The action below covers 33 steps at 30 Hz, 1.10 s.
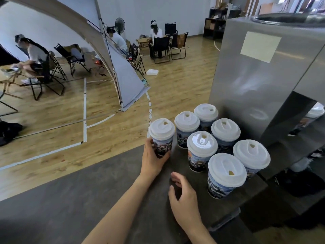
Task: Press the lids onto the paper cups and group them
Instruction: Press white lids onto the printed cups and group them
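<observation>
While the left hand (153, 159) clamps its fingers (149, 142) around the lower wall of a printed paper cup with a white plastic sip lid (161, 136), that cup sits at the edge of the dark grey bench (88, 199). It is on the side of the group farthest from the tall brushed-steel box (255, 76), a narrow gap from its nearest neighbour. The hand hides whether its base rests on the bench.

Six more printed paper cups with white lids (202, 147) stand packed together just beside the steel box. The right hand (184, 198) hovers over the bench, well apart from the box, fingers (175, 175) loosely curled and holding nothing.

Every lid in view looks seated, so lidding seems done and grouping is in hand. The next move likely calls for bringing the held cup toward the steel box until it meets the group, upright and eased in so no neighbour tips.
</observation>
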Each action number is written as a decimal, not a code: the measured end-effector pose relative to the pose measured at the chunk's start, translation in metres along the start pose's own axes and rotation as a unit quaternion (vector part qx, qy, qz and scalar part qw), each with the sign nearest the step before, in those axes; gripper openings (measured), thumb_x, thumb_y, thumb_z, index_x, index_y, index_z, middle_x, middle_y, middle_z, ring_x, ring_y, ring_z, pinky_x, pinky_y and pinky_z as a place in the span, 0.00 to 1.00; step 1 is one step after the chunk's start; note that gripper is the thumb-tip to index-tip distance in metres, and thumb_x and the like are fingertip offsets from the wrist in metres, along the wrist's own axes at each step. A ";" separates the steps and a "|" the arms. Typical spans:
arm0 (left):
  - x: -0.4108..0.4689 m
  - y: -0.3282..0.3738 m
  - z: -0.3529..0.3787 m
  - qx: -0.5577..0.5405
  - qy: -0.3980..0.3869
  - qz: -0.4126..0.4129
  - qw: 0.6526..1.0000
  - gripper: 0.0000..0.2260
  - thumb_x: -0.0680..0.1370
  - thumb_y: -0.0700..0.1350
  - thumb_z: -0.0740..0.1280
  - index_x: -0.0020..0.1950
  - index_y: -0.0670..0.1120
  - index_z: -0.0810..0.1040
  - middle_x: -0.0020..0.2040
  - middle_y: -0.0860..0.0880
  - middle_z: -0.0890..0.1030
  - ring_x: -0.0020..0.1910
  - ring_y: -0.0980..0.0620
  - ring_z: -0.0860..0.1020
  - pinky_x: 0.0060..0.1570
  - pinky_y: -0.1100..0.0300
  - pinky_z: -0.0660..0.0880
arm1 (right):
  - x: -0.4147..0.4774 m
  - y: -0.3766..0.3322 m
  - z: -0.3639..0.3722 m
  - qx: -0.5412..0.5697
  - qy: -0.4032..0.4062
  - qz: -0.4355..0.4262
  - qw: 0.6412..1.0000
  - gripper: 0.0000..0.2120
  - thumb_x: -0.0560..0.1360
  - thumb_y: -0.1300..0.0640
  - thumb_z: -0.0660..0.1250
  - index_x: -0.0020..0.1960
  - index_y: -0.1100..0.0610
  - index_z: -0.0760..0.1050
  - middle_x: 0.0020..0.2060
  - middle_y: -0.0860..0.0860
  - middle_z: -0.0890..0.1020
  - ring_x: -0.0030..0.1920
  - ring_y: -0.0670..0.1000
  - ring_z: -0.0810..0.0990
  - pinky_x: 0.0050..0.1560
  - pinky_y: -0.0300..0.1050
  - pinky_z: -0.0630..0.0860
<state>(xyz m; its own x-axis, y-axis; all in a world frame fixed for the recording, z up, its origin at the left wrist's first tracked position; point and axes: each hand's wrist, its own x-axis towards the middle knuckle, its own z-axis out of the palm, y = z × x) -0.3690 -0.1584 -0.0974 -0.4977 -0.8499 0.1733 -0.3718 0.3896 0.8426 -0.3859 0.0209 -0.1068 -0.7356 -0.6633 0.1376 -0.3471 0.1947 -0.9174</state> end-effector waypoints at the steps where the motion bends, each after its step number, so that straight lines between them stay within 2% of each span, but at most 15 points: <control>1: 0.000 -0.001 0.000 -0.005 -0.001 -0.004 1.000 0.34 0.69 0.44 0.82 0.68 0.46 0.66 0.62 0.53 0.73 0.59 0.60 0.71 0.49 0.81 0.67 | 0.000 0.000 0.000 0.001 0.001 -0.001 1.000 0.21 0.77 0.69 0.69 0.68 0.55 0.77 0.58 0.45 0.83 0.60 0.39 0.80 0.64 0.35 0.74; 3: -0.003 0.000 -0.002 -0.020 -0.007 -0.013 1.000 0.37 0.68 0.44 0.83 0.70 0.46 0.65 0.64 0.51 0.74 0.60 0.58 0.74 0.52 0.79 0.68 | 0.000 -0.001 0.000 0.006 0.001 -0.004 1.000 0.21 0.77 0.69 0.69 0.67 0.54 0.77 0.58 0.45 0.83 0.60 0.38 0.80 0.64 0.35 0.74; 5: -0.010 0.000 -0.007 -0.031 -0.010 -0.021 0.999 0.40 0.68 0.44 0.83 0.73 0.45 0.64 0.67 0.49 0.73 0.62 0.55 0.75 0.58 0.71 0.70 | 0.000 -0.002 -0.001 0.006 -0.001 -0.010 1.000 0.21 0.77 0.69 0.69 0.67 0.54 0.77 0.58 0.46 0.83 0.60 0.38 0.79 0.64 0.35 0.74; 7: -0.025 -0.004 -0.015 -0.012 -0.015 -0.020 1.000 0.37 0.72 0.43 0.80 0.75 0.44 0.64 0.69 0.48 0.72 0.65 0.54 0.74 0.63 0.64 0.70 | 0.001 -0.003 -0.003 -0.001 -0.001 -0.019 1.000 0.21 0.77 0.69 0.69 0.67 0.55 0.77 0.59 0.47 0.83 0.60 0.38 0.80 0.64 0.33 0.74; 9: -0.045 -0.011 -0.028 0.021 -0.037 -0.006 0.999 0.32 0.75 0.43 0.77 0.75 0.44 0.65 0.68 0.50 0.71 0.67 0.54 0.72 0.64 0.67 0.66 | 0.001 -0.005 -0.006 -0.008 -0.006 -0.024 1.000 0.20 0.77 0.69 0.69 0.67 0.56 0.77 0.59 0.48 0.83 0.61 0.40 0.80 0.64 0.32 0.73; 11: -0.072 -0.018 -0.047 0.059 -0.057 0.027 0.996 0.27 0.77 0.43 0.74 0.73 0.44 0.68 0.66 0.53 0.70 0.66 0.54 0.72 0.64 0.70 0.64 | 0.000 -0.009 -0.009 -0.019 -0.019 -0.024 0.999 0.20 0.78 0.68 0.70 0.68 0.57 0.77 0.60 0.50 0.83 0.61 0.43 0.80 0.66 0.36 0.74; 14: -0.117 -0.029 -0.082 0.095 -0.063 0.053 0.992 0.23 0.79 0.43 0.73 0.71 0.44 0.70 0.64 0.55 0.69 0.66 0.55 0.71 0.69 0.64 0.66 | -0.001 -0.013 -0.004 -0.036 -0.023 -0.027 0.999 0.18 0.78 0.68 0.70 0.67 0.60 0.77 0.60 0.54 0.82 0.62 0.50 0.80 0.68 0.46 0.74; 17: -0.155 -0.041 -0.118 0.100 -0.036 0.035 0.994 0.21 0.79 0.42 0.72 0.70 0.44 0.71 0.64 0.52 0.70 0.65 0.54 0.72 0.69 0.61 0.68 | -0.007 -0.028 0.022 -0.021 -0.049 -0.046 0.998 0.16 0.78 0.66 0.69 0.66 0.59 0.76 0.60 0.54 0.82 0.61 0.53 0.80 0.66 0.51 0.75; 21: -0.205 -0.053 -0.163 0.114 0.048 -0.007 0.992 0.19 0.79 0.41 0.71 0.69 0.43 0.73 0.65 0.49 0.73 0.65 0.53 0.73 0.68 0.61 0.69 | -0.035 -0.061 0.080 -0.008 -0.164 -0.125 0.978 0.16 0.79 0.63 0.69 0.66 0.57 0.76 0.60 0.50 0.81 0.60 0.48 0.79 0.64 0.43 0.74; 23: -0.227 -0.049 -0.186 0.131 0.102 -0.016 0.986 0.17 0.80 0.40 0.71 0.67 0.44 0.74 0.64 0.50 0.75 0.65 0.54 0.73 0.68 0.59 0.70 | -0.054 -0.077 0.102 -0.001 -0.219 -0.151 0.964 0.16 0.80 0.62 0.70 0.67 0.57 0.76 0.60 0.49 0.80 0.60 0.47 0.78 0.64 0.43 0.73; 26: -0.254 -0.043 -0.228 0.206 0.198 0.019 0.958 0.13 0.78 0.41 0.71 0.62 0.45 0.78 0.61 0.49 0.78 0.62 0.50 0.76 0.64 0.53 0.74 | -0.077 -0.094 0.130 0.002 -0.283 -0.176 0.943 0.16 0.80 0.62 0.70 0.67 0.57 0.76 0.60 0.49 0.80 0.61 0.48 0.78 0.66 0.48 0.74; 29: -0.268 -0.043 -0.286 0.327 0.327 0.056 0.885 0.13 0.76 0.45 0.71 0.60 0.47 0.78 0.62 0.48 0.78 0.63 0.47 0.76 0.65 0.51 0.72 | -0.096 -0.107 0.150 -0.002 -0.340 -0.182 0.923 0.16 0.80 0.61 0.70 0.68 0.54 0.76 0.60 0.49 0.80 0.62 0.47 0.78 0.68 0.49 0.74; 31: -0.266 -0.047 -0.331 0.395 0.388 0.008 0.832 0.20 0.76 0.51 0.73 0.65 0.46 0.76 0.68 0.45 0.75 0.69 0.42 0.72 0.69 0.47 0.67 | -0.107 -0.112 0.158 -0.002 -0.367 -0.177 0.913 0.16 0.80 0.61 0.70 0.67 0.52 0.75 0.60 0.48 0.79 0.63 0.46 0.77 0.68 0.49 0.74; 33: -0.260 -0.052 -0.371 0.403 0.377 -0.111 0.827 0.34 0.73 0.59 0.76 0.73 0.45 0.70 0.75 0.41 0.69 0.76 0.38 0.64 0.73 0.44 0.60 | -0.115 -0.116 0.163 -0.005 -0.380 -0.180 0.907 0.17 0.80 0.61 0.70 0.67 0.52 0.75 0.60 0.48 0.79 0.63 0.47 0.77 0.68 0.49 0.74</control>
<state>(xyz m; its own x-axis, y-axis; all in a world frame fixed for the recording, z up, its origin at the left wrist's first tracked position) 0.0703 -0.0887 0.0031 0.1694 -0.7940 0.5839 -0.9410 0.0459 0.3354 -0.1663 -0.0438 -0.0771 0.0398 -0.9911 0.1270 -0.4934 -0.1301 -0.8600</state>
